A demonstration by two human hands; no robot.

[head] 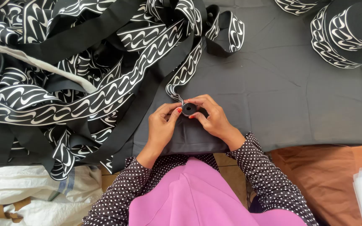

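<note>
Pinching a small rolled coil of band (188,109) at the near edge of the grey-covered table (281,96), the left hand (161,125) and right hand (212,117) meet — fingertips clamped on its rim. The patterned elastic band (185,71) looks light, soft and limp; grip the coil by its edges. Beyond lies a loose heap of band (63,75) — farther right, finished rolls (346,33).
</note>
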